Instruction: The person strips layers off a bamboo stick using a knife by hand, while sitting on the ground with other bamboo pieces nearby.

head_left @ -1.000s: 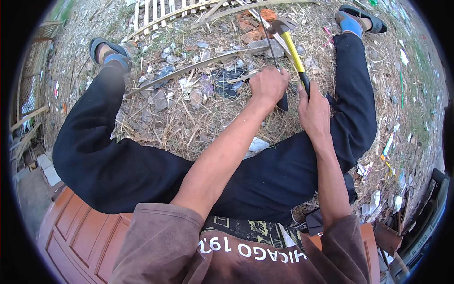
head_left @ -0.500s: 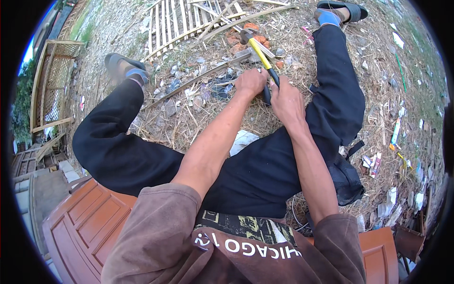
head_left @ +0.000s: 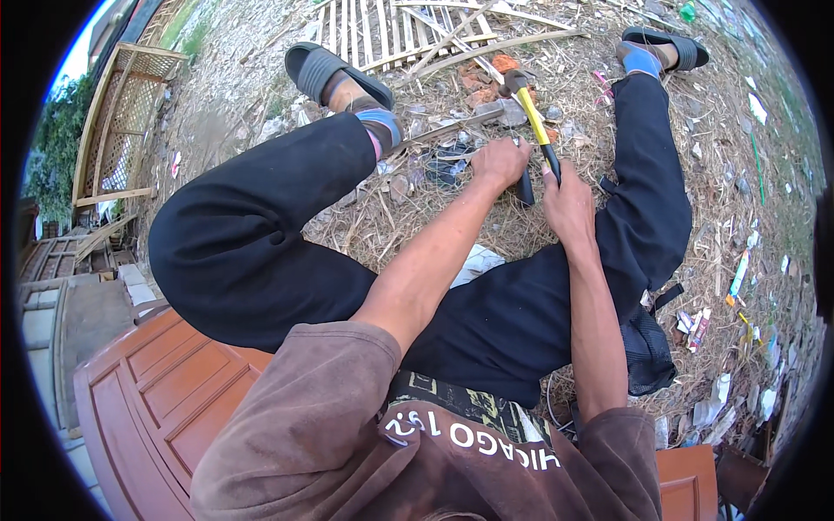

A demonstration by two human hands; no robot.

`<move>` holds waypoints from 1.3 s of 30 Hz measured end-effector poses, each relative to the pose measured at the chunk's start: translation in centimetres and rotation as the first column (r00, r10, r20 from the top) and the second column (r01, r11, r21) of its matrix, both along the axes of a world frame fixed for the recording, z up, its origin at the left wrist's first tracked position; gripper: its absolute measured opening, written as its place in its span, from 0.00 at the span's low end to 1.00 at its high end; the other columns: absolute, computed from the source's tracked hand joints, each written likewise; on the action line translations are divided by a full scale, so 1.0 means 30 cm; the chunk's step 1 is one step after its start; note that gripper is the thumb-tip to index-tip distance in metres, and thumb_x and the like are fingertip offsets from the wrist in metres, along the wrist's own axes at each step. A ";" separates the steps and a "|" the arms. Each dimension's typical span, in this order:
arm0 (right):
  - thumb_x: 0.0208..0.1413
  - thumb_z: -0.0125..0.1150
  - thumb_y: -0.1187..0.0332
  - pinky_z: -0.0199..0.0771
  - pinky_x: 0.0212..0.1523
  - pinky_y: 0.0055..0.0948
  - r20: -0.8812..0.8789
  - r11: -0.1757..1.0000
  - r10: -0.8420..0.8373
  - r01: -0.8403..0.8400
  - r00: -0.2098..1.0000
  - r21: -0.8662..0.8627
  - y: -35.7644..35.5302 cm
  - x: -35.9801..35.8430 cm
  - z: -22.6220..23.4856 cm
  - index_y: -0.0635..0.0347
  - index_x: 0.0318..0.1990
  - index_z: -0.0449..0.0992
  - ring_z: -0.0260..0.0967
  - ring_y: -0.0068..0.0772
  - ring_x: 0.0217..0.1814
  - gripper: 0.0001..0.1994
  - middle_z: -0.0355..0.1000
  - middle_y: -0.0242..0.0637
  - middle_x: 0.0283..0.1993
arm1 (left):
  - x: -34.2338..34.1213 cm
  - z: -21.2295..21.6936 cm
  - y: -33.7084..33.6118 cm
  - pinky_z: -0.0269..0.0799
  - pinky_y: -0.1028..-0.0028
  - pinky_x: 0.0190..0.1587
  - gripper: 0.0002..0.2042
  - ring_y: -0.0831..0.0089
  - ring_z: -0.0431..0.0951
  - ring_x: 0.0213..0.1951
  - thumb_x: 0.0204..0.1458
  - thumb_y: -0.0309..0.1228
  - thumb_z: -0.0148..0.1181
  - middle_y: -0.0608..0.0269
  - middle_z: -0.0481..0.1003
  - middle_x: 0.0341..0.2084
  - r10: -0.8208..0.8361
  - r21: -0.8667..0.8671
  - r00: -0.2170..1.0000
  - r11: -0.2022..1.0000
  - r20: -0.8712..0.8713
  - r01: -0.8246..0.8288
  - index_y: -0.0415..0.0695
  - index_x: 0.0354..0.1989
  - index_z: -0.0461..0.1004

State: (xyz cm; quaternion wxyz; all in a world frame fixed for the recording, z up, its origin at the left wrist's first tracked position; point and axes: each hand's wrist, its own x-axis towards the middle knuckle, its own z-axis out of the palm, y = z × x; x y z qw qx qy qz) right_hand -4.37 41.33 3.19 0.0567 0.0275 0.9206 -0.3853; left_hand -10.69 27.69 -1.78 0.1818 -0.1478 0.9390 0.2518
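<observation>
My right hand (head_left: 569,208) is wrapped round the black grip of a hammer (head_left: 536,117), which has a yellow shaft and a dark metal head pointing away from me. Just left of it, my left hand (head_left: 501,162) is closed on a black-handled tool (head_left: 525,187); its grip sticks out below the fist, and its working end is hidden. Beyond the hands, a long thin wooden strip (head_left: 452,128) lies over the rubble, its left end passing behind my sandalled left foot (head_left: 343,82). The hammer head hangs near broken orange brick pieces (head_left: 478,82).
A slatted wooden frame (head_left: 382,35) lies at the far side. Dry straw, stones and litter cover the ground. Brown panelled wood (head_left: 174,391) is beneath me, a black mesh bag (head_left: 650,352) sits by my right thigh, and a lattice panel (head_left: 117,130) stands at left.
My left foot has moved right and inward, its knee bending more, and now overlaps the wooden strip's left end. Both hands keep their tools. The whole view has shifted slightly.
</observation>
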 end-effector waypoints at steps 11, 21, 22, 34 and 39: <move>0.64 0.50 0.61 0.67 0.34 0.61 0.063 0.984 0.062 -0.071 0.996 0.164 -0.016 -0.014 0.015 0.63 0.42 0.68 0.72 0.68 0.32 0.13 0.72 0.61 0.26 | 0.007 -0.006 -0.012 0.71 0.52 0.50 0.27 0.42 0.78 0.44 0.59 0.50 0.41 0.37 0.78 0.38 0.010 0.066 0.999 0.998 -0.049 -0.007 0.36 0.38 0.79; 0.64 0.52 0.65 0.65 0.27 0.59 -0.111 0.956 0.158 -0.123 0.981 0.268 -0.044 -0.043 -0.017 0.63 0.40 0.64 0.71 0.65 0.27 0.10 0.71 0.57 0.23 | -0.001 -0.025 -0.017 0.72 0.51 0.47 0.25 0.42 0.79 0.42 0.60 0.47 0.43 0.38 0.78 0.36 -0.015 0.080 0.996 0.997 -0.094 0.023 0.34 0.36 0.78; 0.63 0.52 0.65 0.68 0.28 0.58 -0.077 0.928 0.200 -0.164 0.977 0.335 -0.047 -0.048 -0.018 0.63 0.39 0.64 0.72 0.64 0.27 0.10 0.72 0.56 0.23 | -0.004 -0.025 -0.015 0.72 0.51 0.47 0.25 0.42 0.79 0.42 0.60 0.47 0.43 0.38 0.78 0.36 -0.020 0.093 0.995 0.995 -0.094 0.029 0.34 0.36 0.78; 0.61 0.54 0.66 0.65 0.27 0.58 -0.056 0.959 0.145 -0.126 0.988 0.255 -0.053 -0.078 0.022 0.62 0.38 0.64 0.70 0.67 0.26 0.09 0.69 0.59 0.21 | -0.012 -0.028 -0.026 0.73 0.51 0.47 0.27 0.42 0.79 0.41 0.60 0.49 0.42 0.37 0.78 0.34 -0.010 0.102 0.997 0.995 -0.072 0.017 0.35 0.36 0.79; 0.63 0.53 0.65 0.64 0.25 0.57 -0.253 0.994 0.103 -0.092 0.962 0.055 -0.096 -0.085 0.131 0.62 0.38 0.64 0.70 0.65 0.25 0.10 0.70 0.57 0.20 | 0.000 -0.012 -0.036 0.72 0.51 0.48 0.28 0.43 0.79 0.42 0.60 0.49 0.42 0.37 0.79 0.35 -0.025 0.124 0.998 0.992 -0.065 0.033 0.34 0.37 0.79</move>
